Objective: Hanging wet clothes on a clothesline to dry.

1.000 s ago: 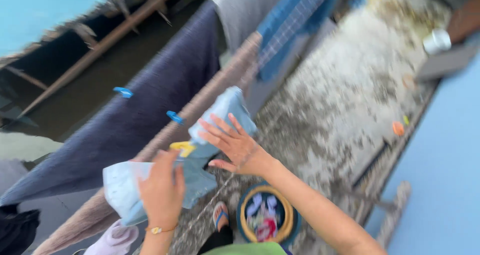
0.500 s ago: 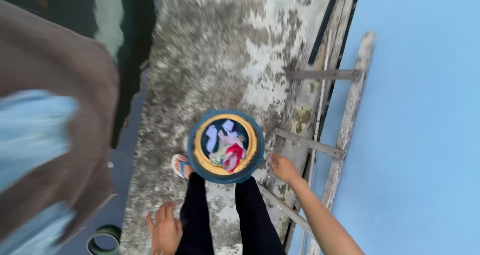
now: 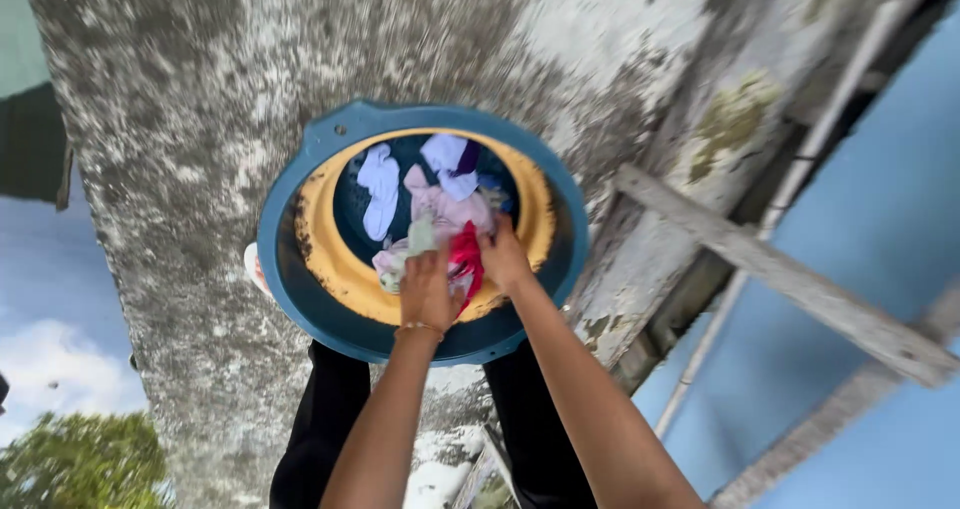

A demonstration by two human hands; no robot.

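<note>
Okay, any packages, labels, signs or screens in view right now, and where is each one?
None in view. Both hands, left hand and right hand, reach into a round blue basin with a yellow inner tub, among loose clothes, on mottled concrete.

blue basin point(image 3: 300, 199) with a yellow inner band; white, pink and red clothes point(image 3: 440, 214) inside.

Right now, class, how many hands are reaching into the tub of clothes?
2. The left hand and the right hand sit side by side on the clothes in the tub.
</note>
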